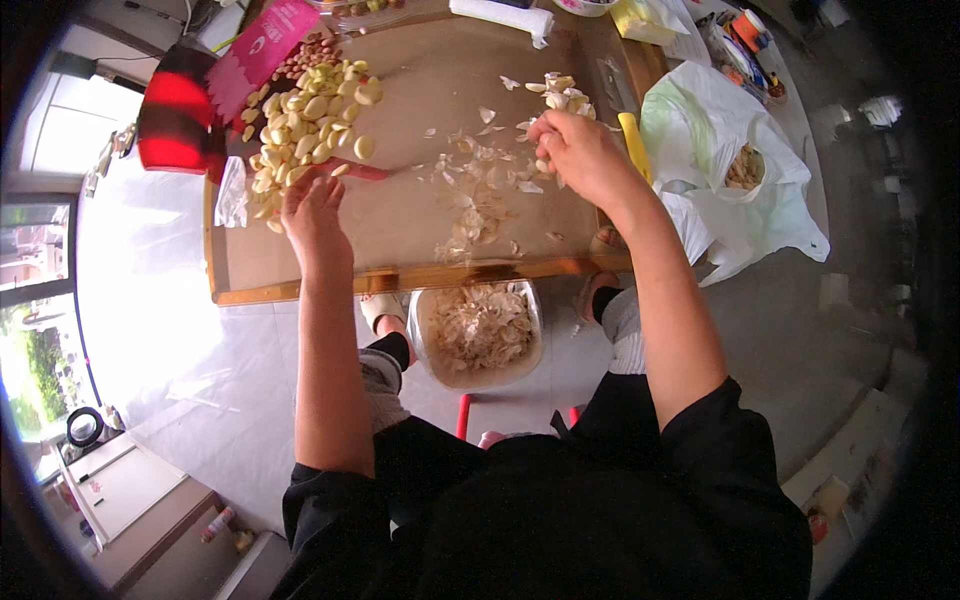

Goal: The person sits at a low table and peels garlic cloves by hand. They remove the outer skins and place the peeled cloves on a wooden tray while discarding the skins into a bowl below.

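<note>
At the table's left, my left hand (316, 214) is at the lower edge of a pile of peeled garlic cloves (300, 124); whether its curled fingers hold a clove cannot be told. A red-handled tool (360, 171), perhaps a knife, lies partly under the cloves. On the right, my right hand (574, 150) is beside a small heap of unpeeled garlic cloves (564, 96), thumb and fingers bent together; their contents are hidden. Loose garlic skins (476, 195) are scattered across the table between my hands.
Below the front edge of the table (420, 279), a white bin (480, 334) of garlic skins stands between my feet. A white plastic bag (724, 165) and a yellow handle (634, 142) are at right. Peanuts (309, 56), a pink packet (262, 52) and a red container (176, 112) are upper left.
</note>
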{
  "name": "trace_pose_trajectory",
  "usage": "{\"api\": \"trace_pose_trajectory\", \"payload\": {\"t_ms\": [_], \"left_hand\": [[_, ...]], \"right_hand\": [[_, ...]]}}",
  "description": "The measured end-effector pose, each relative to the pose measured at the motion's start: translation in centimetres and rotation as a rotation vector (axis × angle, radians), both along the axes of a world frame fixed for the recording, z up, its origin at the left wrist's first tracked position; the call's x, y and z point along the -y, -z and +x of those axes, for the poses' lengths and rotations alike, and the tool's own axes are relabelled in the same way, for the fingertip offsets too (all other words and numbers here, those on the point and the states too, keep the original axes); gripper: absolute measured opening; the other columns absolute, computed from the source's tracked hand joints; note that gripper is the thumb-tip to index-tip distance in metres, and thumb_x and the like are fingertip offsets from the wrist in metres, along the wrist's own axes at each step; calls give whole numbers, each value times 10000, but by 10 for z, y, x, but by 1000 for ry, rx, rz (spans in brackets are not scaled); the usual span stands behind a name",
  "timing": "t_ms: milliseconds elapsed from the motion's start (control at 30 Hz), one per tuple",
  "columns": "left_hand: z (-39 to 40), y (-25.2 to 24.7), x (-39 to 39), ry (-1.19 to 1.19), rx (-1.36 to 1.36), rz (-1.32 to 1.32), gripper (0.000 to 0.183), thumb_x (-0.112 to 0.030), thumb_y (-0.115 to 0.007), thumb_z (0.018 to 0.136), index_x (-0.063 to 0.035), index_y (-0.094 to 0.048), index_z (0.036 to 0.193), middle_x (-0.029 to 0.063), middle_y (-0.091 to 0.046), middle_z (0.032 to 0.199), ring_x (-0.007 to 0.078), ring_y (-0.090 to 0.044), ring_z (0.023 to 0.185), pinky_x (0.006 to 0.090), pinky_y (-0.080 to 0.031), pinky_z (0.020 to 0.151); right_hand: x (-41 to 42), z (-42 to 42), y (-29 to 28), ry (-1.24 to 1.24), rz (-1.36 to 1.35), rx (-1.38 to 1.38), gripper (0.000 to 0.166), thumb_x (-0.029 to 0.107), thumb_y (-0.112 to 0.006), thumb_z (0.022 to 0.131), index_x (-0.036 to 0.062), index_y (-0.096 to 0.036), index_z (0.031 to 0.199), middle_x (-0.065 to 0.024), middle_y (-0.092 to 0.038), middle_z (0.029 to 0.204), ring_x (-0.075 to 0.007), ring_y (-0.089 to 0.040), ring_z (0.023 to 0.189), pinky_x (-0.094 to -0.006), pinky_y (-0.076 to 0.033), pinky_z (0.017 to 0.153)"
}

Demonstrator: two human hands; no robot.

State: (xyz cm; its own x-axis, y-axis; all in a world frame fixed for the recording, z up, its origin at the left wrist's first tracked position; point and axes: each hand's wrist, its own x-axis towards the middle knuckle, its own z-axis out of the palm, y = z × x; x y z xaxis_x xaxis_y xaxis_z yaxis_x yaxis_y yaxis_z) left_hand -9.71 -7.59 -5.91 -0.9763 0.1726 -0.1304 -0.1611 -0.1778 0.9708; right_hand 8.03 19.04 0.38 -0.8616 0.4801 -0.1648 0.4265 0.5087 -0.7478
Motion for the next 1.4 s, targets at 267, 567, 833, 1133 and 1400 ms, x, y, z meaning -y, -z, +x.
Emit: {"api": "trace_pose_trajectory", "payload": {"t_ms": [267, 567, 833, 1133, 1400], "left_hand": [[23, -26, -22, 1, 32, -142, 212, -79, -564, 911, 3, -589, 1105, 74, -630, 1049, 150, -600, 846, 281, -498, 739], [66, -25, -71, 327, -129, -306, 162, -149, -676, 871, 0, -641, 817, 17, -634, 745, 74, -540, 664, 235, -438, 624], [74, -31, -84, 485, -97, -274, 182, -78, -539, 943, 11, -671, 1030, 54, -677, 809, 90, -610, 674, 239, -458, 617], [77, -36, -87, 421, -42, -225, 173, -44, -583, 885, 11, -675, 1021, 49, -675, 834, 85, -595, 648, 210, -430, 568], [83, -46, -90, 523, 250, 75, 215, -84, -637, 896, 45, -619, 1067, 76, -675, 856, 118, -620, 635, 219, -457, 553]], "right_hand": [[22, 8, 12, -125, 338, 99, 135, 132, -604, 833, 20, -626, 906, -205, -669, 908, -375, -653, 848, -444, -519, 779], [16, 7, 13, -30, 264, -35, 110, 104, -606, 813, 20, -622, 882, -197, -667, 891, -370, -652, 854, -467, -508, 766], [25, 6, 10, -117, 269, 66, 152, 113, -640, 815, 7, -613, 920, -182, -669, 878, -358, -652, 842, -442, -510, 750], [32, 0, 17, -94, 360, 117, 213, 137, -690, 809, -7, -607, 943, -186, -678, 902, -356, -658, 862, -415, -516, 774], [33, -8, 9, -10, -154, -350, 164, 60, -651, 836, -18, -640, 979, -164, -673, 838, -282, -679, 809, -356, -525, 710]]}}
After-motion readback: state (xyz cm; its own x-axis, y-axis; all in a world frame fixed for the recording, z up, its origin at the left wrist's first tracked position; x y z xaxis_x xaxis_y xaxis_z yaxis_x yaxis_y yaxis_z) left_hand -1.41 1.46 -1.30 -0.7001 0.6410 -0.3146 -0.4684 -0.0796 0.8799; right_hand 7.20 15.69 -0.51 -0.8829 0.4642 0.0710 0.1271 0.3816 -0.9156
